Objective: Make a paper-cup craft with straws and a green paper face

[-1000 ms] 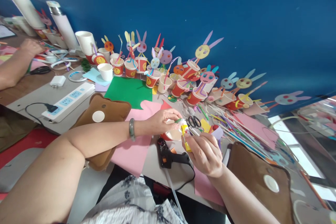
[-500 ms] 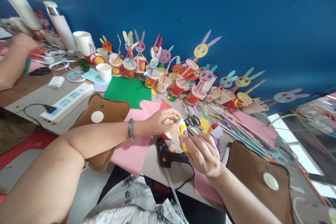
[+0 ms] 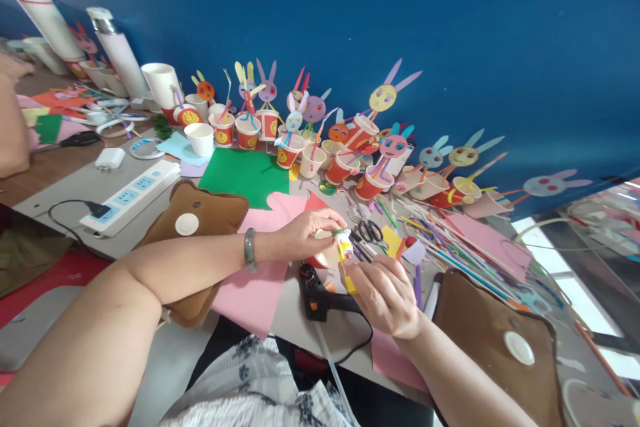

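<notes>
A small yellow and white bottle (image 3: 345,250) is gripped in my right hand (image 3: 385,293), its white top pointing up and left. My left hand (image 3: 310,233) pinches a small green piece (image 3: 339,232) between thumb and fingers, against the bottle's white tip. Below my left hand a cup (image 3: 327,257) is partly hidden. A black glue gun (image 3: 317,297) lies on the table just under both hands. Pink paper (image 3: 255,293) lies beneath my left wrist.
Rabbit figures in red and white cups (image 3: 287,150) line the blue wall. Scissors (image 3: 370,231) and many coloured sticks (image 3: 445,247) lie right. Brown cushions (image 3: 200,213) sit on both sides. A power strip (image 3: 133,197) and another person's arm (image 3: 13,123) are left.
The bottle has tilted further left, its tip now meeting the green piece. The other person's arm has moved left. Both of my hands stay in nearly the same place.
</notes>
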Demonstrator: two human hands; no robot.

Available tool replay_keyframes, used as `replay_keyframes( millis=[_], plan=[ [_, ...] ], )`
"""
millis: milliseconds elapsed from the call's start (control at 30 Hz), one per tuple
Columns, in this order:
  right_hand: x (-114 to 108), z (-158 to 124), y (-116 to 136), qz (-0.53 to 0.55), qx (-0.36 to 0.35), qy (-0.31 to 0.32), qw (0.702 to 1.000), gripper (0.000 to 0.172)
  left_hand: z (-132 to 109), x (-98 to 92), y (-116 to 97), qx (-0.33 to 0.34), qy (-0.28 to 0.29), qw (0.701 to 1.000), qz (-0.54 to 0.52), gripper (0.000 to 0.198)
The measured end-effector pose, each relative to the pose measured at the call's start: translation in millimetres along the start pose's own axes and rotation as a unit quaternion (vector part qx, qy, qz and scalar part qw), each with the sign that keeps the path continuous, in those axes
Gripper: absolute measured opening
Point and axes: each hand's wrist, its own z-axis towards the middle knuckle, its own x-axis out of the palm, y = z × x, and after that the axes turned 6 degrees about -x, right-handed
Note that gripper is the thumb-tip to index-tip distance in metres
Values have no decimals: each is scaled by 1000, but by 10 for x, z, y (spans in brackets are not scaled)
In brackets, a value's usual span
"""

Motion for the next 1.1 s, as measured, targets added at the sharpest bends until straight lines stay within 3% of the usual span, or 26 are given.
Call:
replay_keyframes(
  millis=[133,267,433,567,1100],
  plan=[
    [-9,-10,-2,-18,15,-7,1000,26,1,0,-7,-21,-4,1000,3,15],
    [-1,-8,11,10,-7,-1,1000,23,4,-1,-10,3,-3,1000,8,17],
    [-3,-14,20,-15,30,-13,999,25,8,11,5,-9,-6,1000,6,17],
    [4,-8,29,13,5,-4,1000,23,3,11,1,14,-4,1000,9,19],
    [12,-12,18,-11,15,-7,1000,26,-4,6,-22,-9,1,1000,7,16]
  ],
)
